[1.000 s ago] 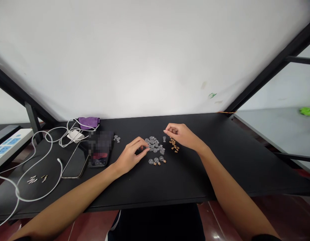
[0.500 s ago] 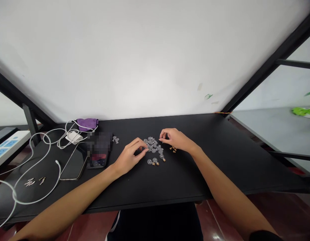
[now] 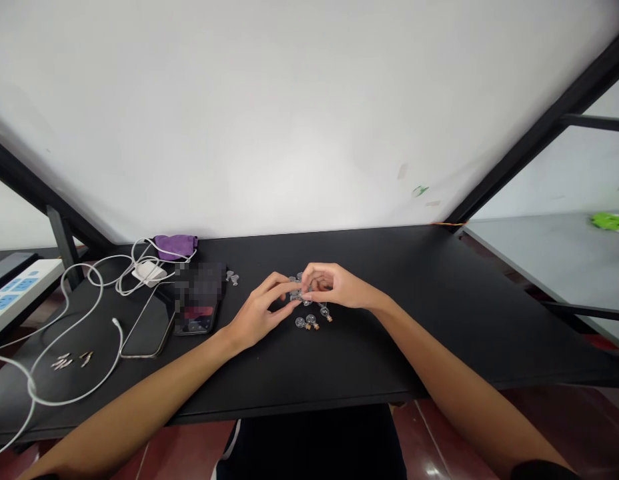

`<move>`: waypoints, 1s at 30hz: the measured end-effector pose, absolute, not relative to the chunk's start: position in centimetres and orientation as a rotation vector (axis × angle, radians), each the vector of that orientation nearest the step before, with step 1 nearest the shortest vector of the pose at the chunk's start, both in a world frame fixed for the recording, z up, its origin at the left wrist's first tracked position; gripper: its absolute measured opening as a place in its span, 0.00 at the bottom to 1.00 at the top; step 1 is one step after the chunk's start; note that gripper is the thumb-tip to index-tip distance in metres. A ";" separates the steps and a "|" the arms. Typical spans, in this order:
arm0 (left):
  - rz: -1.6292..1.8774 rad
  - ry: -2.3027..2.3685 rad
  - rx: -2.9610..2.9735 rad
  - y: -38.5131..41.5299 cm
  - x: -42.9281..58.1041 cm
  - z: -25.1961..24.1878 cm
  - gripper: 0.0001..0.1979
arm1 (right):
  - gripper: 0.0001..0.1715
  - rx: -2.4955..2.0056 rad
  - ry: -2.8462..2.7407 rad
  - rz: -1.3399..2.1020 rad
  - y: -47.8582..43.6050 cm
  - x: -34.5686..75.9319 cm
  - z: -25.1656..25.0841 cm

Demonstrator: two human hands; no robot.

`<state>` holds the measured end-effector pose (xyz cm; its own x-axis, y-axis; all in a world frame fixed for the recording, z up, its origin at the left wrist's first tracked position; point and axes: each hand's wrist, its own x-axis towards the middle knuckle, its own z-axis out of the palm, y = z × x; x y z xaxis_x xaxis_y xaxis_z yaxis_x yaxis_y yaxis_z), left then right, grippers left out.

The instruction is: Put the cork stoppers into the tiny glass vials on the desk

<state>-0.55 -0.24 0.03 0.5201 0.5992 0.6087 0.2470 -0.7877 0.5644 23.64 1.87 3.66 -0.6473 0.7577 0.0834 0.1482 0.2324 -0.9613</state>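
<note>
In the head view, both hands come together over a cluster of small clear bottles (image 3: 293,280) on the black table (image 3: 389,360), partly covering it. The left hand (image 3: 262,310) has thumb and forefinger a narrow gap apart at the bottles; the right hand (image 3: 337,287) is curled, with its thumb and forefinger drawn in close beside the left fingertips. Whether either one grips a bottle or a stopper cannot be told, as the fingers hide the spot. Just nearer the person lie three round corked bottles (image 3: 311,321) on their sides, stoppers pointing right. A few clear pieces (image 3: 232,278) lie left of the hands, near the dark phone (image 3: 199,300). Farther left are a second phone (image 3: 148,323), a white charger (image 3: 149,272) among white cable, and a purple cloth (image 3: 175,247).
</note>
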 end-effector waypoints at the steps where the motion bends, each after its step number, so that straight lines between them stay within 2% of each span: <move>1: 1.156 0.676 2.359 -0.3 -0.6 0.0 0.14 | 0.17 -0.806 -1.943 1.466 1.7 23.3 3.6; 8: 1.224 0.681 2.357 -0.3 -0.5 0.0 0.06 | 0.17 -0.853 -1.886 1.422 1.9 23.6 3.8; 16: 1.256 0.746 2.364 -0.3 -0.4 -0.1 0.06 | 0.13 -1.422 -1.973 0.685 3.8 28.7 3.8; 22: 1.264 0.772 2.356 -0.3 -0.4 0.0 0.07 | 0.16 -1.528 -2.213 0.819 4.6 30.8 2.9; 30: 1.283 0.789 2.353 -0.3 -0.4 0.1 0.06 | 0.18 -1.525 -2.223 0.914 4.4 30.4 3.3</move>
